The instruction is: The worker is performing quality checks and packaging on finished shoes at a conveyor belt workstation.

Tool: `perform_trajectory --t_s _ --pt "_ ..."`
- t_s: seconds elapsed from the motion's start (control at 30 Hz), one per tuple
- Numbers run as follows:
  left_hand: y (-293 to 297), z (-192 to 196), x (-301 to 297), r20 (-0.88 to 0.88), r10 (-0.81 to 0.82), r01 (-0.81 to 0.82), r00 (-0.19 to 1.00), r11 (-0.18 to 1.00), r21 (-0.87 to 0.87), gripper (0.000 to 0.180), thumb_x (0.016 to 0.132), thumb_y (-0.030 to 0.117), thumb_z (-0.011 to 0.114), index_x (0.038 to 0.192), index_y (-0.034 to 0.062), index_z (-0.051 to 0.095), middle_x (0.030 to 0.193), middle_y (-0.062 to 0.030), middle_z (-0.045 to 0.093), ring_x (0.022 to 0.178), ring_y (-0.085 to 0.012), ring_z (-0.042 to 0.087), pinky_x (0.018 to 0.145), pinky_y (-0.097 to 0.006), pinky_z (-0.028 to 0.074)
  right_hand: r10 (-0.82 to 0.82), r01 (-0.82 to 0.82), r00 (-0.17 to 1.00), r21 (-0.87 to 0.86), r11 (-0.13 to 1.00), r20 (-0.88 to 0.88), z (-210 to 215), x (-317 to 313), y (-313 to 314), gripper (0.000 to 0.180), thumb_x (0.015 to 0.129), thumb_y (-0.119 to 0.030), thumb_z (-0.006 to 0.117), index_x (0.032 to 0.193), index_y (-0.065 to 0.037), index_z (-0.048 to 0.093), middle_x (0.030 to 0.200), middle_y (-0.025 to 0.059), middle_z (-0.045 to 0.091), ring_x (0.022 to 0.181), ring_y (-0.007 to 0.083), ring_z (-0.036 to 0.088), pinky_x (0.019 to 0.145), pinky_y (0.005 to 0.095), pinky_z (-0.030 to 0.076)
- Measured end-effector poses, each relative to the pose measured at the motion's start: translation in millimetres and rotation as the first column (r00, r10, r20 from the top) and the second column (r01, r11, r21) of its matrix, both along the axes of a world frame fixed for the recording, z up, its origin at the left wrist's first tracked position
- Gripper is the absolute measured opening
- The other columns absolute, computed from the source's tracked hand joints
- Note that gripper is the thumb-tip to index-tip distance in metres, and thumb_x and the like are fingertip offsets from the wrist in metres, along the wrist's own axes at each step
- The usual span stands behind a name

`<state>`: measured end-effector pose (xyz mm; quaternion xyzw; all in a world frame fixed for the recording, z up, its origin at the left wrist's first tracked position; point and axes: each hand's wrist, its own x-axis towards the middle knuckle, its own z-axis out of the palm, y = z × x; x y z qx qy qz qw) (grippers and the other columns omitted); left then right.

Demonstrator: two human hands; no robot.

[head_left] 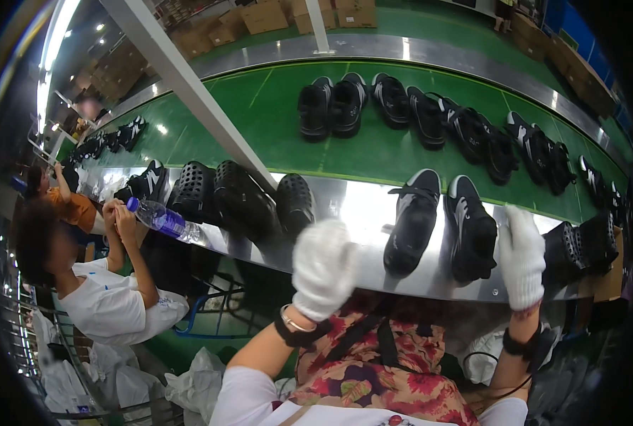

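A pair of black and grey sneakers stands on the metal ledge before me: the left sneaker (411,226) and the right sneaker (472,231), toes pointing away. My right hand (522,257), in a white knitted glove, is open beside the right sneaker with its fingers stretched upward; nothing shows in it. My left hand (323,270), gloved the same way and slightly blurred, hovers at the ledge's near edge. Its fingers point away from me and seem extended, with nothing visible in them. Closest to it is a black perforated clog (296,202), whose lower end the glove partly covers.
Pairs of black sneakers (391,101) line the green conveyor belt (260,121). More black clogs (242,199) sit left, others (579,245) right. A white post (189,85) slants across. At left, a co-worker (118,298) holds a plastic bottle (162,219).
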<state>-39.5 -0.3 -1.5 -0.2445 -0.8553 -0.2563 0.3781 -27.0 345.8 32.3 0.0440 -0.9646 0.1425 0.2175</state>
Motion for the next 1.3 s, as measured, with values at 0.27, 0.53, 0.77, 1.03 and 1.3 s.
perform_trajectory --t_s 0.27,0.53,0.77,1.03,1.3 --pt "-48.7 -55.4 -28.0 0.413 0.33 -0.408 0.849 0.906 0.114 0.072 0.081 -0.005 0.06 0.149 -0.0057 0.037 0.146 -0.0278 0.048 0.136 -0.044 0.044 0.117 -0.05 0.036 0.508 -0.406 0.853 -0.461 0.789 0.12 -9.1 -79.6 -249.8 0.036 0.083 -0.014 0.072 0.118 -0.006 0.065 0.095 0.0212 0.068 0.085 0.0368 0.068 0.073 0.0456 0.055" --pt "-62.6 -33.3 -1.8 0.334 0.239 -0.345 0.912 0.887 0.306 0.049 0.082 -0.003 0.065 0.13 -0.0076 0.057 0.121 -0.0264 0.062 0.113 -0.0428 0.061 0.1 -0.045 0.052 0.593 -0.533 0.803 -0.374 0.759 0.058 -21.4 -90.9 -255.3 0.028 0.068 0.006 0.069 0.093 -0.005 0.062 0.085 0.0165 0.063 0.077 0.0369 0.061 0.069 0.0431 0.051" --pt "-64.2 35.3 -1.2 -0.103 -0.91 -0.263 0.403 -0.223 0.939 0.103 0.078 0.032 0.088 0.16 0.0158 0.027 0.142 -0.0164 0.051 0.124 -0.0344 0.057 0.101 -0.052 0.054 0.873 -0.578 0.479 -0.716 0.392 0.092 33.9 -26.9 -188.7 0.031 0.082 -0.004 0.08 0.109 -0.004 0.066 0.115 0.0141 0.064 0.106 0.0307 0.066 0.091 0.0357 0.054" --pt "30.1 22.4 5.3 0.325 -0.778 -0.296 0.537 0.188 0.937 0.057 0.096 0.019 0.065 0.145 0.0024 0.041 0.113 -0.0081 0.063 0.096 -0.0183 0.064 0.089 -0.034 0.054 0.506 -0.192 0.855 -0.834 0.516 0.116 15.2 30.8 -143.4 0.061 0.084 -0.023 0.086 0.133 0.0 0.057 0.114 0.0154 0.068 0.104 0.022 0.069 0.09 0.0336 0.055" --pt "68.7 -5.0 -66.9 0.522 -0.438 0.372 0.732 0.898 0.233 0.04 0.085 0.017 0.073 0.122 0.0035 0.066 0.12 -0.0168 0.064 0.108 -0.0317 0.063 0.095 -0.043 0.051 0.11 0.188 0.942 -0.772 0.606 0.316 26.3 67.0 -57.0 0.043 0.082 -0.019 0.084 0.115 0.0 0.064 0.099 0.0113 0.073 0.089 0.0163 0.069 0.083 0.0316 0.056"
